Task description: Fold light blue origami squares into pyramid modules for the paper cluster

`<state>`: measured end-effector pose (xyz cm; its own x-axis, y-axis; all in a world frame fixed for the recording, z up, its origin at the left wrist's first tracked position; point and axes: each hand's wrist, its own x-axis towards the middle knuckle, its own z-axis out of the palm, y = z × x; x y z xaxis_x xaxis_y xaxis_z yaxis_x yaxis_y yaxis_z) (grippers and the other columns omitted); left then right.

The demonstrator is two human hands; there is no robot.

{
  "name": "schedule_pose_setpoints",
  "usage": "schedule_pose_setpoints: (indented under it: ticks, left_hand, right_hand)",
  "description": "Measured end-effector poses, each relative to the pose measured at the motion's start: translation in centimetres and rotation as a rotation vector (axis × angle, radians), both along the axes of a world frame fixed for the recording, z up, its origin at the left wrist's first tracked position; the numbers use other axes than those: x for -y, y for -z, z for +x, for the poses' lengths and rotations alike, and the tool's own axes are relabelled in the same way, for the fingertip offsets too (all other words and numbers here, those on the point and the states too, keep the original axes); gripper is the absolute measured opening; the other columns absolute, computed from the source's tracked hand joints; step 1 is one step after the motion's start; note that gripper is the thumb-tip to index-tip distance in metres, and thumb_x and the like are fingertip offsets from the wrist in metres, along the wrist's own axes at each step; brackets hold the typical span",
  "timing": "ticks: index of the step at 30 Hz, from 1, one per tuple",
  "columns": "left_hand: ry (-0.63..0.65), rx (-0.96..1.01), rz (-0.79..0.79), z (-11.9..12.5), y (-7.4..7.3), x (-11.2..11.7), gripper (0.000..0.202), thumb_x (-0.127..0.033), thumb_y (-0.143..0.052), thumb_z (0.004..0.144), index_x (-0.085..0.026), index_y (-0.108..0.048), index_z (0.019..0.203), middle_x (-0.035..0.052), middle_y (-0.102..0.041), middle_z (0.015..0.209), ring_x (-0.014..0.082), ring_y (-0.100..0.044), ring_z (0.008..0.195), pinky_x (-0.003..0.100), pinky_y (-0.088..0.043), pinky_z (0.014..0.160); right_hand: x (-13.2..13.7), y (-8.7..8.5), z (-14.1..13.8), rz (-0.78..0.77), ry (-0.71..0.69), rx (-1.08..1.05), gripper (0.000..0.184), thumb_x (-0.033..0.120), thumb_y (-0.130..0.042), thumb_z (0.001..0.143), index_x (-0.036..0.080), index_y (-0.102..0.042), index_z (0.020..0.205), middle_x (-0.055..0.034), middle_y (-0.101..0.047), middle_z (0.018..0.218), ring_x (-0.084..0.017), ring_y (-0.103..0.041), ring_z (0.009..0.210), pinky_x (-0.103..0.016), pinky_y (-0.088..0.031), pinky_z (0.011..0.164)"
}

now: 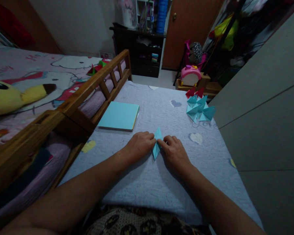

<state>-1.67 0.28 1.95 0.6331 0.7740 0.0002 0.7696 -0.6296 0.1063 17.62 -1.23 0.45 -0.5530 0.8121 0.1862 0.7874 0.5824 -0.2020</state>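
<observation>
A small piece of light-blue origami paper (pixel 157 150), folded into a narrow diamond, lies on the cloth-covered surface in front of me. My left hand (pixel 142 143) is at its left edge with the fingers curled and the thumb and fingertips on the paper. From the other side, my right hand (pixel 174 150) presses the paper's middle with a fingertip, its other fingers bent. Both hands rest low, close to the cloth. The undersides of the fingers are hidden.
A stack of square light-blue paper (pixel 120 115) lies at the back left. Folded blue paper pieces (pixel 198 109) and red ones (pixel 191 92) sit at the back right. A wooden bed rail (pixel 98 86) runs along the left, and a pale cabinet (pixel 267 98) stands on the right.
</observation>
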Motion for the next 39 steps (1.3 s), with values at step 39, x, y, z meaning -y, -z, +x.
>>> schedule_pose_setpoints:
  ticks: [39]
  left_hand:
    - [-0.278,0.223,-0.015,1.2,-0.3,1.4,0.039,-0.051,-0.061,0.091,-0.013,-0.065,0.098,0.0115,-0.063,0.098,0.0274,-0.058,0.096,0.041,-0.05,0.086]
  right_hand:
    - [-1.4,0.3,0.1,-0.168,0.199,-0.416,0.012,0.021,-0.054,0.089,0.02,-0.057,0.077,-0.0058,-0.062,0.083,-0.022,-0.055,0.082,-0.036,-0.043,0.078]
